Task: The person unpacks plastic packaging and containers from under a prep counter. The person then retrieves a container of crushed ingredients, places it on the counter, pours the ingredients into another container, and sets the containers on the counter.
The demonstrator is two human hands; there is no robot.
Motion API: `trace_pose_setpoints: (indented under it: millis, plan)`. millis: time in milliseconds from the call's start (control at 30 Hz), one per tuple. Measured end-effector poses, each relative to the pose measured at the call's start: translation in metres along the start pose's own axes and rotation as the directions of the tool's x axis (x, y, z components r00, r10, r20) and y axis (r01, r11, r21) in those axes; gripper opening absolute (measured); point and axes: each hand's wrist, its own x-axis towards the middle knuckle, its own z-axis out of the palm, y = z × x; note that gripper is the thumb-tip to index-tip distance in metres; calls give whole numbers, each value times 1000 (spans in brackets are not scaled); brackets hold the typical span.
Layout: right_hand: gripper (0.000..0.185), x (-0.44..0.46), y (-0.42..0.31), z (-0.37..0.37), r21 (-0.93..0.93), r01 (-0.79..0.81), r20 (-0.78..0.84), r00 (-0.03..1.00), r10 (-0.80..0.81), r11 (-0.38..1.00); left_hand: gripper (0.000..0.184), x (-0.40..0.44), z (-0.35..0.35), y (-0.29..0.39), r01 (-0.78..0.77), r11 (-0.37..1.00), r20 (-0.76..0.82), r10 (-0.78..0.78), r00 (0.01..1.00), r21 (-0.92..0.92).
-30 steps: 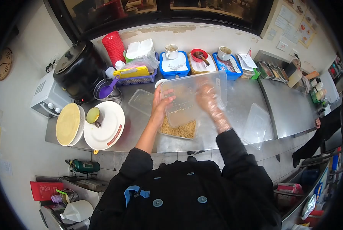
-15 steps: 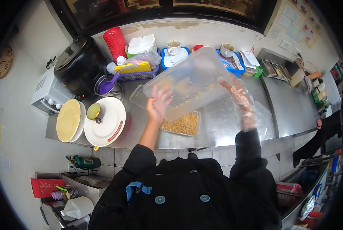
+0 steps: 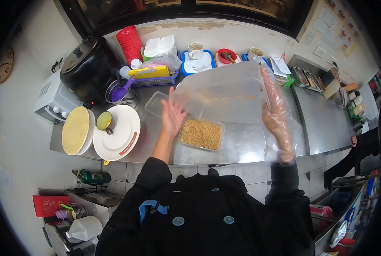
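My right hand (image 3: 277, 117), in a clear plastic glove, grips the right end of a large translucent plastic container (image 3: 228, 87) held tilted above the counter. Bits of yellowish crumb cling inside it. My left hand (image 3: 172, 114) is bare, fingers spread, close to the container's left end; whether a fingertip touches it I cannot tell. Below sits a smaller clear tub of light brown crumbs (image 3: 202, 134). A clear plastic lid or tray (image 3: 155, 103) lies behind my left hand, partly covered by it and the container.
On the left of the steel counter (image 3: 246, 145) stand white plates (image 3: 128, 121), a yellow round lid (image 3: 75, 130) and a black cooker (image 3: 88, 70). Along the back are a purple basket (image 3: 156, 80), red bowls (image 3: 129, 45) and a white cup (image 3: 195, 50). A person's hand (image 3: 354, 140) shows far right.
The large container has swung rightward and flatter with my right hand. My left hand has come off its left side and opened. More of the crumb tub now shows.
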Motion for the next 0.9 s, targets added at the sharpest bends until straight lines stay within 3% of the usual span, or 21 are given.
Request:
trace_pose_setpoints:
  millis: [33,67,100,200,333,533,633,700,767,900]
  plan:
    - [85,-3,-7,-2,-53,71,-47,996,-73,996,77,-1,-1,1,-1,1000,-5,1,1000,-1]
    - [88,-7,-12,-2,-111,138,-94,984,-149,984,84,0,0,2,37,992,-61,-44,997,-117]
    - [88,-13,-16,6,-111,139,-92,985,-149,984,92,1,0,2,68,969,-109,-96,989,-236]
    - [89,-28,-23,22,-157,30,-48,998,-38,987,98,4,4,-14,110,954,-133,-152,979,-278]
    - [91,-33,-23,16,-87,-7,-55,998,2,996,100,2,6,-15,85,947,-218,-157,963,-309]
    - [94,-52,-28,18,-126,-7,-57,998,0,992,95,0,5,-18,108,942,-122,-154,981,-319]
    - [94,-58,-26,18,-124,-10,-41,999,5,992,94,1,3,-19,104,938,-252,-194,948,-331]
    - [94,-62,-23,21,-145,2,-3,1000,-2,989,92,3,5,-21,66,945,-157,-122,980,-321]
    - [94,-65,-19,25,-196,73,-28,996,-80,978,92,2,5,-16,82,935,-161,-145,976,-346]
    - [95,-66,-17,25,-175,65,-116,989,-87,982,90,3,11,-10,108,932,-154,-170,973,-346]
